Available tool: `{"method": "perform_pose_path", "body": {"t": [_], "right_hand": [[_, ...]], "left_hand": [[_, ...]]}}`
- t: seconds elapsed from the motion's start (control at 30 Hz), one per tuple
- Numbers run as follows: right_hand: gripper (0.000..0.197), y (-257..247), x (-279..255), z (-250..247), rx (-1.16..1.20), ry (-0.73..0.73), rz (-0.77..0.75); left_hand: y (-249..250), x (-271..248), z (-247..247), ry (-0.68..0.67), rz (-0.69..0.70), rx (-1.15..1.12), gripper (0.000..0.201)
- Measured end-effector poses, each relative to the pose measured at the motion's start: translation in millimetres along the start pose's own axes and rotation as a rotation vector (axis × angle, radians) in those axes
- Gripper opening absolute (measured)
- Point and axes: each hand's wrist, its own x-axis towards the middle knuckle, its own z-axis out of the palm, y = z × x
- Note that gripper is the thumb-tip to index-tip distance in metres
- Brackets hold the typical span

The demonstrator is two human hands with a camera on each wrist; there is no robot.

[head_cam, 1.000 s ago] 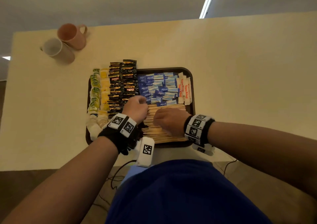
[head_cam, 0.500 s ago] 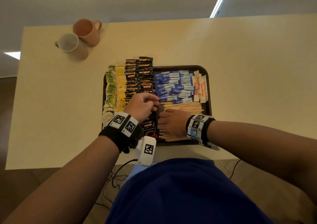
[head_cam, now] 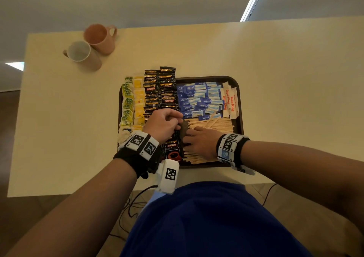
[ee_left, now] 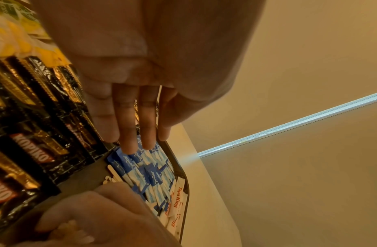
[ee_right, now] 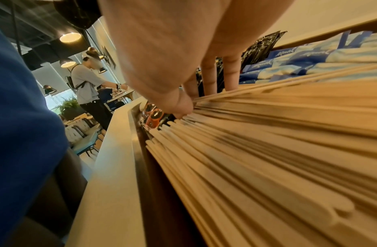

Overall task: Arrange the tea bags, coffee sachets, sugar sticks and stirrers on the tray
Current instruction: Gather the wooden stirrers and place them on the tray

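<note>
The right hand (head_cam: pixel 201 141) lies flat, fingers straight, on the stirrers (head_cam: pixel 213 123), while the left hand (head_cam: pixel 164 123), seemingly empty, hovers curled; a shove could scatter them into the sugar sticks (head_cam: pixel 199 99).

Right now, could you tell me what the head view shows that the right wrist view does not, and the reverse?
Only the head view shows two mugs on the table, the yellow and green tea bags, the white Tapa King sachets and the left hand.

Only the right wrist view shows another person standing in the room behind, and hanging lamps.

Both show the right hand resting on the wooden stirrers, the blue Equal sachets, the black coffee sachets and the tray.
</note>
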Motion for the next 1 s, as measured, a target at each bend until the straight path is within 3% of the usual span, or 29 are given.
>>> {"method": "perform_pose_path", "body": {"t": [0.1,0.17,0.23,0.3,0.57,0.83,0.93,1.0], "right_hand": [[0.05,4.7,-9.0,-0.8,0.074,0.064,0.102],[0.053,12.0,-18.2,2.4,0.097,0.125,0.262],[0.055,19.4,-27.5,7.5,0.13,0.122,0.425],[0.053,23.6,-34.6,12.4,0.17,0.075,0.479],[0.039,26.3,-44.6,12.7,0.158,0.047,0.411],[0.034,28.3,-53.9,9.7,0.204,0.005,0.435],[0.033,20.1,-51.4,10.1,0.183,0.076,0.4],[0.034,7.5,-42.0,6.9,0.192,0.133,0.299]], "left_hand": [[0.4,0.4,2.1,-0.001,-0.008,-0.004,0.024],[0.6,0.6,3.8,0.0,-0.01,-0.006,0.024],[1.7,1.0,5.6,-0.002,-0.008,-0.001,0.025],[3.2,1.1,7.2,-0.005,-0.008,0.007,0.026],[7.1,0.8,10.8,-0.026,-0.002,0.028,0.024],[3.3,-0.9,3.7,-0.009,-0.01,0.042,0.024],[-0.6,-1.9,-0.4,-0.003,-0.016,0.031,0.025],[-3.2,-2.5,-3.0,-0.004,-0.021,0.026,0.023]]}}
